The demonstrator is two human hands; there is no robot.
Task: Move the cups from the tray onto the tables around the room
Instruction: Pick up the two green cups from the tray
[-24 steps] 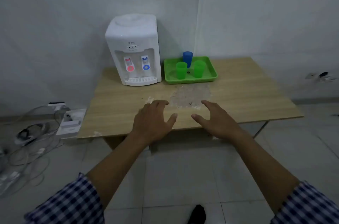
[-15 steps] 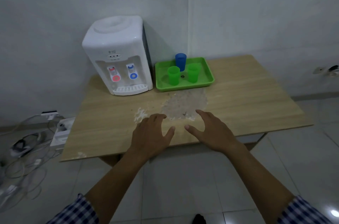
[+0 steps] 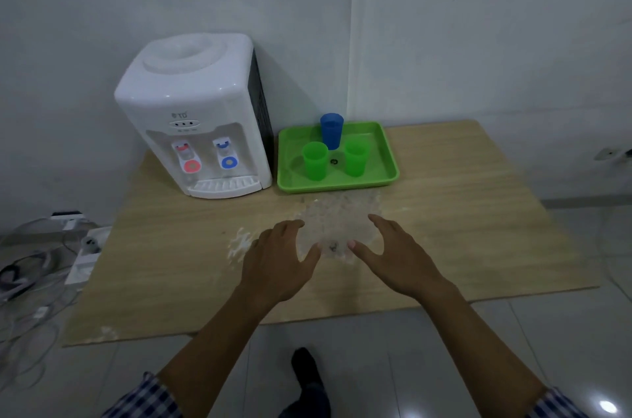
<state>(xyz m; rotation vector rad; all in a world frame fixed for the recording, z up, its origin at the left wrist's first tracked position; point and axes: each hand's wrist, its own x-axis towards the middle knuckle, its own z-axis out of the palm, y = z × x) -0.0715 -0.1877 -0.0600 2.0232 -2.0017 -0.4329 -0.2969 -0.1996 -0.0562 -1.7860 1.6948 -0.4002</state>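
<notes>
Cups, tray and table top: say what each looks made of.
Blue cup and two green cups: likely thin plastic, slightly see-through with a soft sheen. Green tray: moulded plastic, glossy, with a rounded raised rim. Table: probably laminate or veneer printed with pale wood grain, matt; a worn patch shows a rougher, lighter layer beneath.

Both forearms are bare from the wrist back to the rolled cuffs. The left hand and right hand wear no rings, watch or gloves. Each sleeve is a blue-and-white checked shirt: left sleeve at 7 o'clock, right sleeve at 5 o'clock. A dark shoe shows at 6 o'clock.
</notes>
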